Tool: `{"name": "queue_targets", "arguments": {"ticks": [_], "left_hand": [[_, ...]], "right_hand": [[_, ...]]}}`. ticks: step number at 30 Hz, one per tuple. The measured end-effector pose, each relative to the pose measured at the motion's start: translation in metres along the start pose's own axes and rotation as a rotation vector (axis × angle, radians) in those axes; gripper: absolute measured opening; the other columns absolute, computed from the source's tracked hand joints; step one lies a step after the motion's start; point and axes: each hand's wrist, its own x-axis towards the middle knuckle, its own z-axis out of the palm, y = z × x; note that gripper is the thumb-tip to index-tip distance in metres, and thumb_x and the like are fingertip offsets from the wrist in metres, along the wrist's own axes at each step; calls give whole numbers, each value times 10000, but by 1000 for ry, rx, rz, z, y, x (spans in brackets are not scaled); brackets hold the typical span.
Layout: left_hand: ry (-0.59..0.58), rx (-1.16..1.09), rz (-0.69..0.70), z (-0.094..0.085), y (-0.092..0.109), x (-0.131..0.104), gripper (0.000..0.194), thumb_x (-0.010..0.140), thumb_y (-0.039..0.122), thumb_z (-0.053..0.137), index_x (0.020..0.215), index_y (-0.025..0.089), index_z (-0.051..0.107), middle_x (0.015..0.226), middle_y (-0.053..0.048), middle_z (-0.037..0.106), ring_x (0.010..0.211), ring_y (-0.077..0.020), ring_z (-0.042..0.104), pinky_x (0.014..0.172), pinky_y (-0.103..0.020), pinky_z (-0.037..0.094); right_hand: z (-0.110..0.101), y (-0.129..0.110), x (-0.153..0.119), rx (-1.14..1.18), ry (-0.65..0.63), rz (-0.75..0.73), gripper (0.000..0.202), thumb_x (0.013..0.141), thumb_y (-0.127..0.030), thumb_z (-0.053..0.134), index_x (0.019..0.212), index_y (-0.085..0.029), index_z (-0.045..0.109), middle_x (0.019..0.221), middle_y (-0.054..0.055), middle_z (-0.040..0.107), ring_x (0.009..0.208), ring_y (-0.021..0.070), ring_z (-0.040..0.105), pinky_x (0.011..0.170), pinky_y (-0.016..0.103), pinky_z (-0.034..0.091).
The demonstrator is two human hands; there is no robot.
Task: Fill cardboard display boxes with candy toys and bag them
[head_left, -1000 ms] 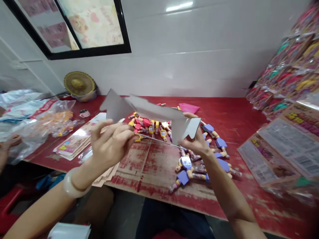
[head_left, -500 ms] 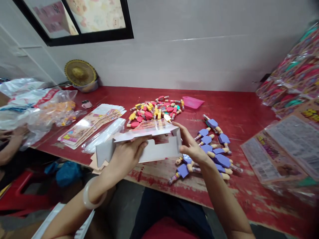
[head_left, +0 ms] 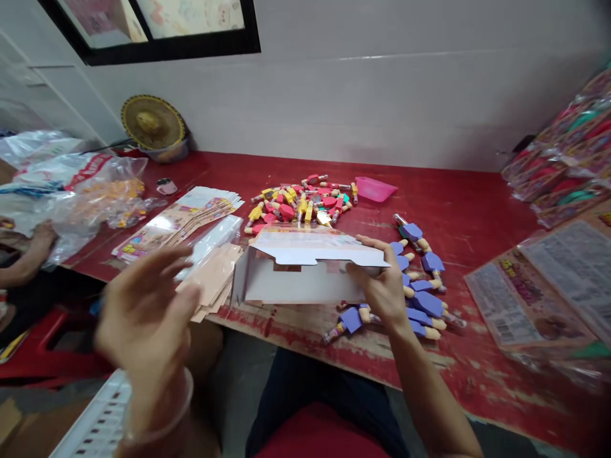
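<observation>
A cardboard display box [head_left: 300, 286], white inside with an open flap, is at the front of the red table. My right hand [head_left: 384, 280] grips its right end, thumb on the inside and fingers behind the flap. My left hand [head_left: 153, 305] is raised in the air left of the box, blurred, with its fingers apart and nothing in them. Below and beside it lies a stack of beige card pieces [head_left: 214, 280]. Next to my right forearm are several purple-capped small toy tubes with wooden-coloured ends [head_left: 424, 302].
Behind the box is a pile of red and yellow pieces [head_left: 286, 207] with a pink scoop [head_left: 375, 189]. Printed cards [head_left: 176, 222] and clear bags [head_left: 214, 238] lie left. Packed bags [head_left: 563, 159] stand right. Another person's hand [head_left: 42, 235] is at far left.
My left hand has let go of the box and moved left and up off it. The box has shifted right, uncovering the beige cards, and its flap now hangs forward under my right hand.
</observation>
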Motion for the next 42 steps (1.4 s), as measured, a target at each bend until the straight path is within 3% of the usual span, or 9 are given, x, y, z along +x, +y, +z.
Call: {"name": "queue_targets", "arguments": {"ticks": [3,5,8,11,16,20,23,29,42], "left_hand": [[-335,-194,-51,22,-31,16,750,801,586,733,1448,272,518,1475,-141,562,1355,-378,539,1052,-533,530],[-462,-253,-147,39,-41,18,708,798,561,752,1406,265,539,1516,-162,517,1439,-391,447,1121,-553,462],[-336,-264,-243,55,-40,8,458,866,445,712,1254,260,555,1558,-159,469,1480,-349,400,1177,-571,378],[-235,-295,-250,65,-35,-5,351,885,373,682,1174,262,517,1572,-147,452,1470,-313,422,1187,-565,355],[-168,-313,-251,73,-38,-10,288,896,320,627,1155,272,509,1572,-124,453,1475,-292,417,1190,-556,346],[-266,-457,-259,61,-43,1,443,829,519,673,1154,255,528,1586,-145,432,1469,-356,412,1086,-529,472],[-322,-525,-240,52,-41,7,609,781,662,677,1219,270,521,1605,-140,401,1477,-370,395,1067,-512,494],[-230,-229,-163,52,-31,5,440,850,399,756,1165,274,476,1519,-113,498,1435,-294,451,1185,-544,353],[-84,-124,-76,65,-22,5,353,888,338,720,1113,253,462,1342,-93,612,1341,-265,541,1159,-522,395]], "right_hand": [[-2,-7,-3,-18,-73,-41,518,855,-412,728,1313,-236,563,1349,109,629,1210,280,609,1052,443,483],[-4,-9,-5,12,-171,-67,545,882,-504,700,1339,-252,544,1422,114,584,1301,294,559,1095,454,453],[-8,-6,-6,137,-325,-48,683,873,-793,522,1319,-278,561,1506,105,513,1410,324,466,1110,480,449],[-6,0,-6,211,-282,7,782,858,-902,293,1229,-280,588,1525,101,491,1426,335,446,1115,531,439],[-3,-4,-3,143,-246,28,562,873,-772,555,1129,-272,569,1481,110,535,1383,319,492,1148,547,393],[-6,-12,0,59,-327,12,554,832,-630,729,1226,-275,572,1488,106,538,1386,308,500,1127,500,435],[-3,-17,-2,-57,-238,-67,519,823,-510,784,1234,-266,581,1428,106,591,1339,305,550,1118,496,455],[10,-22,-10,-161,-50,-222,350,866,-401,758,1151,-275,598,1303,92,670,1234,308,633,1042,526,529],[15,-20,-6,-220,23,-323,312,893,-352,736,1152,-267,583,1267,89,689,1184,289,662,1001,512,558]]}}
